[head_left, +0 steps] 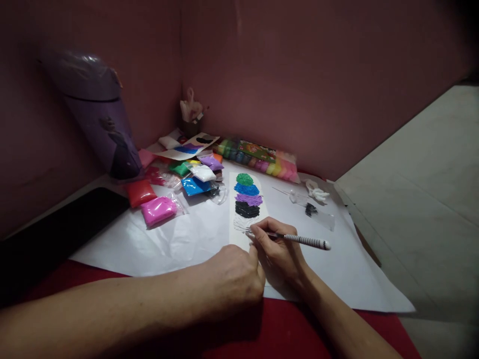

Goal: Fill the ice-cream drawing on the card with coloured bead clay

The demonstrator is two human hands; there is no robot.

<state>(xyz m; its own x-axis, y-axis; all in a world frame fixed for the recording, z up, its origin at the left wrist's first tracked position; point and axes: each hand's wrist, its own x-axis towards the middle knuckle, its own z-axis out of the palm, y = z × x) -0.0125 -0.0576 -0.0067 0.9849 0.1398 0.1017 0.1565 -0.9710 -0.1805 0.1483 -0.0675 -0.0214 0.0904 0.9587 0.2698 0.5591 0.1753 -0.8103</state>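
Observation:
My right hand (279, 247) grips a slim tool with a striped handle (309, 242) like a pen. Its thin metal tip touches a textured white patch (241, 222) on a cream paper strip (234, 239). Above that patch, the strip carries raised black (247, 209), purple (249, 199), blue (247, 189) and green (244, 179) patches that look like soft clay. My left hand (235, 274) is curled over the strip's lower end, close beside my right hand. Its fingertips are mostly hidden, and I cannot make out whether anything is between them.
Small bags of coloured clay, including pink (159, 210), red (141, 193) and blue (195, 186), lie left on white paper (179, 254). Behind are another painted-looking card (189, 148) and a multicoloured pack (258, 157). White clay pieces (317, 192) lie right; a purple container (101, 119) stands left.

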